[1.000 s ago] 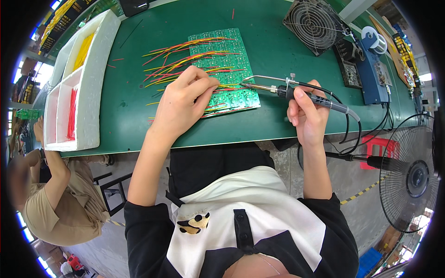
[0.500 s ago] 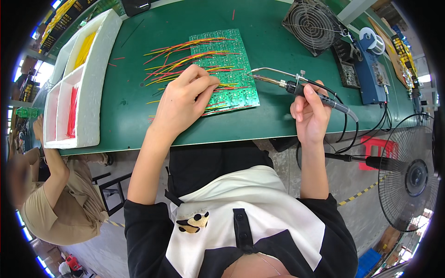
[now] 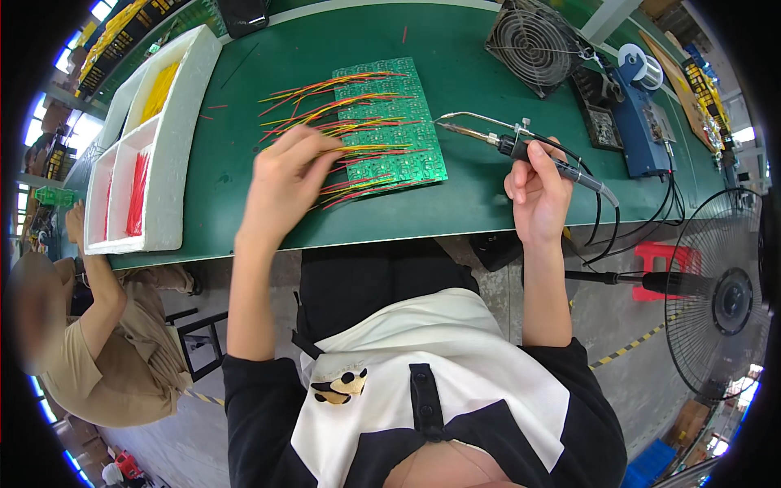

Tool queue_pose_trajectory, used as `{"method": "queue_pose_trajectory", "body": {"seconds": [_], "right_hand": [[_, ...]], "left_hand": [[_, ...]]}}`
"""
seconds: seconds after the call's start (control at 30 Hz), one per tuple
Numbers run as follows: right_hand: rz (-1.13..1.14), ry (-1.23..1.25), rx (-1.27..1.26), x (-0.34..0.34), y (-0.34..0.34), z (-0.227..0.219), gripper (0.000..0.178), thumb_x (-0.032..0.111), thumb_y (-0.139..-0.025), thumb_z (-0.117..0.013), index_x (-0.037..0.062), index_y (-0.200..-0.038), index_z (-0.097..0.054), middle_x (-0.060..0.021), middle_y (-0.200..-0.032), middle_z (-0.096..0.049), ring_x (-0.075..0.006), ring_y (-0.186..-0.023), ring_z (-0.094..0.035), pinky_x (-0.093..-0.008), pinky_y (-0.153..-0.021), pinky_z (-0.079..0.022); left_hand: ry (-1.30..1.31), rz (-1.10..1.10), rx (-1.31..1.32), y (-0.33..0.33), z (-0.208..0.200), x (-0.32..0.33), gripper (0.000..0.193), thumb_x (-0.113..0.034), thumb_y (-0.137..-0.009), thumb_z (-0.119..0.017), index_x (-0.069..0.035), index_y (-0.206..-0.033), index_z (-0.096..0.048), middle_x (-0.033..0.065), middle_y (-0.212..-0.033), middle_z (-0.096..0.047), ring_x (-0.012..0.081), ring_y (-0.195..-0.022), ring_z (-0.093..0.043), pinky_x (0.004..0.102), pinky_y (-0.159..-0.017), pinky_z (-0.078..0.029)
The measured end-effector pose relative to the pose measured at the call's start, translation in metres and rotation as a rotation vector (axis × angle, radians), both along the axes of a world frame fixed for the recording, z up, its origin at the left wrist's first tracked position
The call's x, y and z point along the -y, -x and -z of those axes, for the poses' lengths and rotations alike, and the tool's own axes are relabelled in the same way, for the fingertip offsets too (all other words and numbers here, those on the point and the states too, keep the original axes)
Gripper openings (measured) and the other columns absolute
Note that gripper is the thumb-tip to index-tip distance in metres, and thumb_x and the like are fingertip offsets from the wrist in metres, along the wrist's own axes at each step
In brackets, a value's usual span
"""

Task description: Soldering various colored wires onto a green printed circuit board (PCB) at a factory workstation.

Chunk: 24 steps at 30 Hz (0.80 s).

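One hand (left) shifted leftward, soldering iron now off the board

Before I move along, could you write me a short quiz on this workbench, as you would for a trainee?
1. Which hand holds the soldering iron beside the green circuit board?
2. What colour are the stored wires at the nearer end of the white foam box: A yellow, B black, C red?
3. True or false: the left hand is gripping the white foam box.

Key:
1. The right hand.
2. C, red.
3. False: the left hand is at the red and yellow wires that cross the board's left edge, away from the box.
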State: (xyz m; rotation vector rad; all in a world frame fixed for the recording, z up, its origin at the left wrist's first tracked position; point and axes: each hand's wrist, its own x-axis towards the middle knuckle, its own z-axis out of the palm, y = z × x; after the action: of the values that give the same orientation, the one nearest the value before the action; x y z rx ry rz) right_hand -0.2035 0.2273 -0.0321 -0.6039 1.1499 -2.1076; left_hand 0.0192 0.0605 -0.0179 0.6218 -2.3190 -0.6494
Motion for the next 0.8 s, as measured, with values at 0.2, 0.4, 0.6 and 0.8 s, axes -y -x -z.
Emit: {"method": "queue_pose_trajectory", "body": {"seconds": [0.2, 0.4, 0.6, 0.8], "right_hand": [[0.006, -0.009, 0.028, -0.005, -0.002, -0.003, 0.010, 0.012, -0.084, -0.056, 0.0056, -0.082, -0.049, -0.0049, -0.055, -0.049, -0.0084, -0.040, -0.040, -0.0212, -0.037, -0.033], [0.034, -0.041, -0.002, -0.013, -0.008, -0.003, 0.011, 0.010, -0.084, -0.058, 0.0062, -0.082, -0.048, -0.0042, -0.054, -0.049, -0.0079, -0.038, -0.040, -0.0203, -0.035, -0.031], [-0.005, -0.057, -0.014, -0.021, -0.010, -0.001, 0.012, 0.011, -0.084, -0.058, 0.0064, -0.082, -0.047, -0.0042, -0.053, -0.048, -0.0077, -0.038, -0.040, -0.0203, -0.034, -0.030], [0.021, -0.075, -0.035, -0.016, -0.014, -0.003, 0.012, 0.011, -0.084, -0.058, 0.0059, -0.082, -0.047, -0.0047, -0.053, -0.048, -0.0077, -0.038, -0.040, -0.0204, -0.034, -0.030]], "left_hand": [[-0.154, -0.412, 0.044, -0.081, 0.003, 0.010, 0.005, 0.000, -0.075, -0.062, 0.000, -0.081, -0.061, 0.0030, -0.067, -0.054, 0.0060, -0.049, -0.033, 0.0226, -0.045, -0.027], [0.155, -0.126, -0.114, -0.001, -0.010, -0.058, 0.008, 0.003, -0.074, -0.062, -0.001, -0.080, -0.062, 0.0066, -0.078, -0.060, 0.0126, -0.061, -0.055, 0.0235, -0.053, -0.041], [0.058, -0.091, -0.160, 0.028, 0.020, -0.055, 0.008, 0.000, -0.075, -0.062, -0.004, -0.082, -0.061, 0.0063, -0.079, -0.059, 0.0220, -0.060, -0.058, 0.0295, -0.051, -0.046], [-0.006, -0.085, -0.179, 0.036, 0.017, -0.038, 0.010, 0.004, -0.073, -0.062, -0.002, -0.081, -0.063, 0.0028, -0.080, -0.060, 0.0064, -0.047, -0.035, 0.0214, -0.043, -0.028]]}}
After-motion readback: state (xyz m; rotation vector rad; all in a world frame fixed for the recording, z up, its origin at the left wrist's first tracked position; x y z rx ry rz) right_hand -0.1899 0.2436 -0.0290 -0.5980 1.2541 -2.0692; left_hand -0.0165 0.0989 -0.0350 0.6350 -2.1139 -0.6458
